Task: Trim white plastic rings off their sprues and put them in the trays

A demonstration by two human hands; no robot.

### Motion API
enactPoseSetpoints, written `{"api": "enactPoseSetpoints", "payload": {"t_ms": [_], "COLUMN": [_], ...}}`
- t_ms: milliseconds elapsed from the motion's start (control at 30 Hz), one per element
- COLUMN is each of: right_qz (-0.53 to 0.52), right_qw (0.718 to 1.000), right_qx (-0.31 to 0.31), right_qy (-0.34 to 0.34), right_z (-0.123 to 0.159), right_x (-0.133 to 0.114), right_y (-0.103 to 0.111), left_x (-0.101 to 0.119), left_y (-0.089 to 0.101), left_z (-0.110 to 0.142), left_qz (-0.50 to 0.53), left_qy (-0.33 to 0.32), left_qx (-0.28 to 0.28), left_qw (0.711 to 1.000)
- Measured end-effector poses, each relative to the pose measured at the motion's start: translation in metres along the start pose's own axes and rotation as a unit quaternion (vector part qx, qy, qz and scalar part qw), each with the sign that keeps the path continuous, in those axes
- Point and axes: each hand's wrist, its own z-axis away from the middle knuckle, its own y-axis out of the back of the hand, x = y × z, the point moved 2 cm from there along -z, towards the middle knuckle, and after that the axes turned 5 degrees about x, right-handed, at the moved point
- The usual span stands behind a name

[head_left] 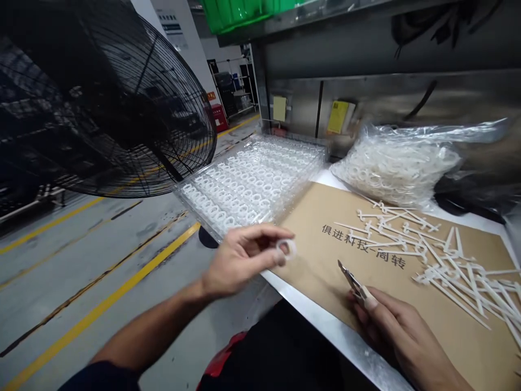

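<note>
Between the thumb and fingers of my left hand (240, 258) is a small white plastic ring (288, 248), held above the near left edge of the cardboard sheet (313, 217). My right hand (394, 326) grips a pair of small metal nippers (350, 278), their tips pointing up and to the left; most of the handle is hidden in the palm. Beyond my left hand lies a clear plastic tray (280, 203) with rows of similar white rings (246, 193). Thin white plastic sprues (451, 266) lie scattered on the cardboard, right of the nippers.
A clear bag of white rings (399, 163) sits at the back of the bench. A large black fan (134, 114) stands at the left, close to the tray. Overhead, a green bin (244, 13) rests on a shelf. The metal bench edge (321, 326) runs along the front.
</note>
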Motion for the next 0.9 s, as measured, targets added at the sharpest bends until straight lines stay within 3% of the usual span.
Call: {"api": "enactPoseSetpoints", "payload": {"t_ms": [67, 167, 267, 400, 567, 733, 833, 900], "right_qz": [-0.001, -0.01, -0.035, -0.062, -0.049, -0.01, 0.037, 0.109], "right_qw": [1.0, 1.0, 0.999, 0.996, 0.997, 1.0, 0.996, 0.975], "right_qx": [0.004, 0.014, 0.031, 0.057, 0.054, 0.002, 0.003, 0.031], "right_qy": [0.006, 0.008, 0.011, 0.007, 0.013, 0.029, 0.086, 0.192], "right_z": [0.0, -0.001, -0.001, 0.0, 0.002, -0.002, -0.001, 0.003], "right_x": [0.0, -0.001, -0.004, -0.009, -0.011, -0.011, -0.018, -0.026], "right_y": [0.0, -0.002, -0.004, -0.009, -0.008, -0.002, -0.002, -0.004], "left_x": [0.018, 0.028, 0.017, -0.016, -0.045, -0.029, -0.009, -0.001], "left_y": [0.031, 0.079, 0.117, 0.141, 0.141, 0.137, 0.112, 0.078], "left_z": [-0.028, -0.093, -0.167, -0.237, -0.27, -0.275, -0.269, -0.265], "left_qz": [-0.055, -0.173, -0.37, -0.455, -0.522, -0.577, -0.581, -0.57], "left_qy": [-0.02, -0.1, -0.155, -0.141, -0.119, -0.122, -0.141, -0.169], "left_qx": [0.01, 0.051, 0.088, 0.081, 0.035, 0.008, -0.017, -0.054], "left_qw": [0.998, 0.978, 0.912, 0.875, 0.844, 0.807, 0.801, 0.802]}}
